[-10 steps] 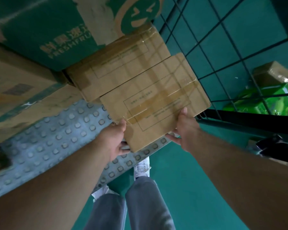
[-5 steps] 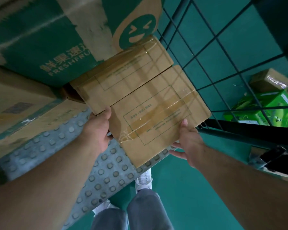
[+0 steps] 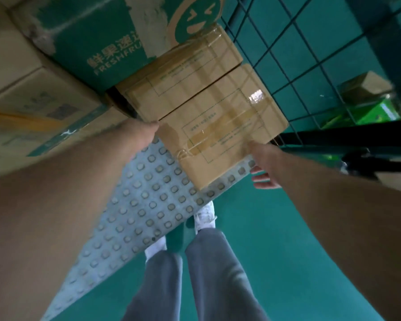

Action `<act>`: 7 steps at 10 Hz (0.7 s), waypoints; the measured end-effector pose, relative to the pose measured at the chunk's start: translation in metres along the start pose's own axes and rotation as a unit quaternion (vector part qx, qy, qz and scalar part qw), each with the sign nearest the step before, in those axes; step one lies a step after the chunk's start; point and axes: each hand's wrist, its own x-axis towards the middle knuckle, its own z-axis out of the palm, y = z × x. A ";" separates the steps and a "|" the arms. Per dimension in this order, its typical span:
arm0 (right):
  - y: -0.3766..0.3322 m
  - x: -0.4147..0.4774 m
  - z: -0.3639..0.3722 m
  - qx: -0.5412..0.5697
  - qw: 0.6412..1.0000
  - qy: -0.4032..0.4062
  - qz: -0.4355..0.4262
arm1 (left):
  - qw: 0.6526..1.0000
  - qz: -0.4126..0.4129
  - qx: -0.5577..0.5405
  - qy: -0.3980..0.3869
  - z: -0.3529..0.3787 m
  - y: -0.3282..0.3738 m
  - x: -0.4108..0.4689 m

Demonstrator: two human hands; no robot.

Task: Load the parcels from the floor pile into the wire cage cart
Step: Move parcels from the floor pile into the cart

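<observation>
A brown taped parcel (image 3: 222, 135) lies on the studded grey floor plate (image 3: 148, 200) of the wire cage cart, its near corner overhanging the plate's edge. It butts against a second brown taped parcel (image 3: 183, 75) further in. My left hand (image 3: 137, 137) holds the near parcel at its far left corner, fingertips hidden at the seam between the two parcels. My right hand (image 3: 264, 163) grips the near right edge, thumb on top and fingers spread below the overhang.
A green fruit carton (image 3: 97, 38) and plain brown cartons (image 3: 21, 89) fill the cart's left and back. The wire mesh wall (image 3: 287, 66) closes the right side. Beyond it, a small brown box (image 3: 366, 86) and a green box (image 3: 380, 112) lie on the green floor (image 3: 276, 228).
The near parcel has slid further onto the plate and now sits flush against the second parcel. My left hand moved up its left edge to the far corner.
</observation>
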 end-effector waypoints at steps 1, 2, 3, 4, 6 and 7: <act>0.032 -0.033 0.022 -0.025 0.997 -0.020 -0.066 | 0.993 0.105 0.051 -0.013 -0.019 -0.048 -0.049; 0.073 -0.083 0.053 -0.047 0.990 -0.063 -0.116 | 0.992 0.086 0.022 -0.087 -0.036 -0.116 -0.121; 0.122 -0.155 0.079 0.031 0.987 -0.096 -0.123 | 0.994 0.059 -0.041 -0.089 -0.042 -0.165 -0.179; 0.192 -0.231 0.100 0.060 0.985 -0.118 -0.109 | 0.990 0.101 -0.012 -0.097 -0.044 -0.193 -0.241; 0.311 -0.314 0.110 0.254 0.959 -0.115 -0.057 | 0.970 0.161 0.118 -0.143 -0.031 -0.241 -0.334; 0.365 -0.338 0.094 0.328 0.942 -0.060 -0.038 | 0.935 0.212 0.218 -0.185 -0.019 -0.245 -0.369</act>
